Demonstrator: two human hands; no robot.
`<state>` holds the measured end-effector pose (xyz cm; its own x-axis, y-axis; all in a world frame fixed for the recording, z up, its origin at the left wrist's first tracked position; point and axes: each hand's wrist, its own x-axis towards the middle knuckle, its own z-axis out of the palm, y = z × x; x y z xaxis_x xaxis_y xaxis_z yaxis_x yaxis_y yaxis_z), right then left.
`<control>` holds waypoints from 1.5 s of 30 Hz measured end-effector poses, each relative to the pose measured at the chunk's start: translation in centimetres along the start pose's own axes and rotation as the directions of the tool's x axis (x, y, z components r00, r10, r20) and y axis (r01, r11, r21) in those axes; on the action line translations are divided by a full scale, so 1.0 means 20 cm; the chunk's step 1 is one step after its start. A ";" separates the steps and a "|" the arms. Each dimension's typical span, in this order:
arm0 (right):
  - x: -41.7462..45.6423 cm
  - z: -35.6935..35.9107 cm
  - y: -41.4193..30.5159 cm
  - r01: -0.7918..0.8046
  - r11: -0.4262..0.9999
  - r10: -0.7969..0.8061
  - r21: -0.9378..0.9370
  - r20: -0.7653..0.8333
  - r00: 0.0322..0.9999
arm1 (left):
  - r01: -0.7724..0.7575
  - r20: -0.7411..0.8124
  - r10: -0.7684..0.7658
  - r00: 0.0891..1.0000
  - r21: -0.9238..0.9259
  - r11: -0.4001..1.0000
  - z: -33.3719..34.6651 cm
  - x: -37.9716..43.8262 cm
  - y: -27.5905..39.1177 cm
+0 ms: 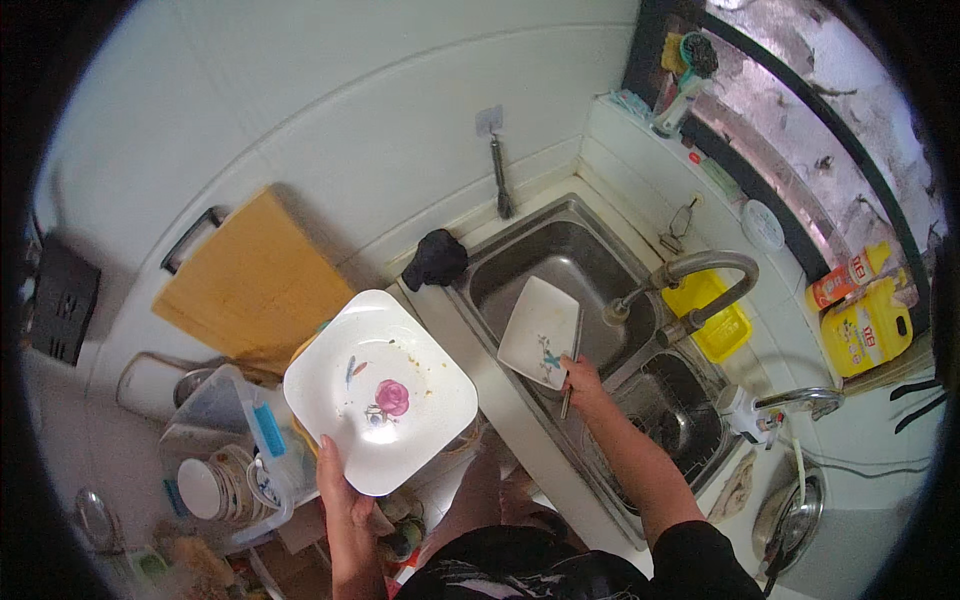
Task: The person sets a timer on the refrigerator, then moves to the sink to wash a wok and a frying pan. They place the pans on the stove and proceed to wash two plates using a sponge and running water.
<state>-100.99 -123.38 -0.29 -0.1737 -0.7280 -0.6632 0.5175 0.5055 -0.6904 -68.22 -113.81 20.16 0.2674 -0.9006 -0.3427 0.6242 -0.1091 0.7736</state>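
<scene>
My left hand [341, 480] grips the lower left edge of a white square plate [420, 367] with a pink rose pattern; food crumbs dot its surface. The plate is held up left of the counter edge. In my right hand [583, 382] are a smaller white rectangular dish [534, 319] with a blue-green and grey pattern and what looks like a pair of chopsticks [566, 403]. That dish is tilted over the near side of the large basin of the steel double sink [555, 251]. A curved faucet [731, 259] reaches over this basin from the right.
A wooden cutting board [251, 281] leans on the wall at left, above a clear plastic bin [225, 405] of stacked bowls [202, 489]. A black cloth [436, 259] lies at the sink's corner. Yellow tray [701, 319], detergent bottles [866, 345] and a metal basin [766, 514] stand right.
</scene>
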 end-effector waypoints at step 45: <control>0.89 -0.31 0.52 -0.054 0.818 -0.269 -0.573 -0.464 0.844 | 0.118 -0.033 -0.113 0.993 0.265 0.957 0.12 0.51 -0.13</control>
<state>-103.93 -128.22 -21.01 -0.6743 -0.5360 -0.5079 -0.0476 0.7179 -0.6945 -68.92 -123.70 15.86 0.2194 -0.8680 -0.4454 0.4344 -0.3219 0.8413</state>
